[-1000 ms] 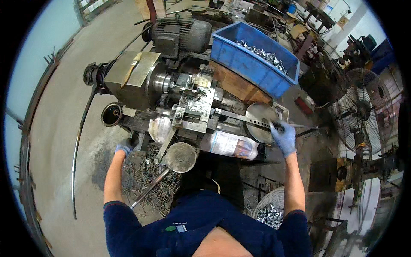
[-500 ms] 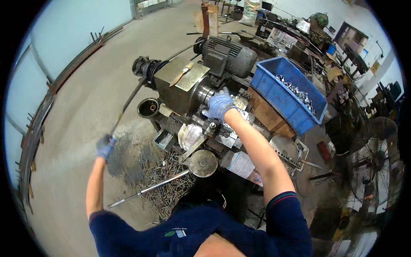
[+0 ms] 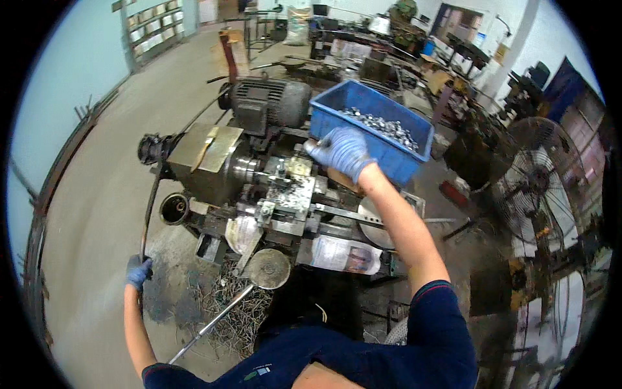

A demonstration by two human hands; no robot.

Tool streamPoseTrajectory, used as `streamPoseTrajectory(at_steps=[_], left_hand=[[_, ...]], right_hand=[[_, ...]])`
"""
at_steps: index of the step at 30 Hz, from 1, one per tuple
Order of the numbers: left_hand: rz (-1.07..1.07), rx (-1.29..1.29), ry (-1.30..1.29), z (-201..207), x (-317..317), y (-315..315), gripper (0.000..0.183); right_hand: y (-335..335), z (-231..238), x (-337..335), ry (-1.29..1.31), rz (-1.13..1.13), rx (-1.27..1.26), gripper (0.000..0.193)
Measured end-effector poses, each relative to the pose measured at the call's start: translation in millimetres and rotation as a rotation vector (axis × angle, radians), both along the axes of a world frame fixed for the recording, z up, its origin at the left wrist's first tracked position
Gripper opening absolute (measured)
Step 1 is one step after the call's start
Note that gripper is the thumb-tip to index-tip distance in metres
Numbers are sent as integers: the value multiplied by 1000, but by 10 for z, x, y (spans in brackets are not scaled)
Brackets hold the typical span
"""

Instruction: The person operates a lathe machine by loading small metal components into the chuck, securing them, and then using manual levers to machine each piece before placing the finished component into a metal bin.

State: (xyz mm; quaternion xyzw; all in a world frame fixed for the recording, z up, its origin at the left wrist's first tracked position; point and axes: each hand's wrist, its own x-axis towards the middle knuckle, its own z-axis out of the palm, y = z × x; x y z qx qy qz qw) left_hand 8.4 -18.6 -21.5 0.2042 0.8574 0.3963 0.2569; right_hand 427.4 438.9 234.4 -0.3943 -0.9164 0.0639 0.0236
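My left hand (image 3: 137, 271), in a blue glove, grips the lower end of a long dark lever (image 3: 150, 207) that curves up to the left end of a small grey lathe-like machine (image 3: 259, 188). My right hand (image 3: 341, 150), also gloved, is stretched over the machine and rests against the near wall of a blue plastic crate (image 3: 389, 159) with several small metal parts (image 3: 383, 126) in it. Its fingers are curled, and a small grey metal piece seems to show at the fingertips.
A grey electric motor (image 3: 269, 104) sits behind the machine. A round pan on a long handle (image 3: 269, 269) hangs over metal shavings (image 3: 227, 308) on the floor. A large floor fan (image 3: 541, 194) stands to the right. Cluttered benches fill the back.
My right hand moved from the round tray on the right to the machine's middle, then to the blue crate. My left hand stayed on the lever. The view tilted.
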Motion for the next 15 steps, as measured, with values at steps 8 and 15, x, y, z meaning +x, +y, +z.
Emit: streamPoseTrajectory(at_steps=[8,15], left_hand=[[-89,226,51,110,51,221,24],[25,99,44,232,167,35,34]], right_hand=[[332,-374,1438,478,-67,623,49],[-804,-1625,3763,329,-740,-11,47]])
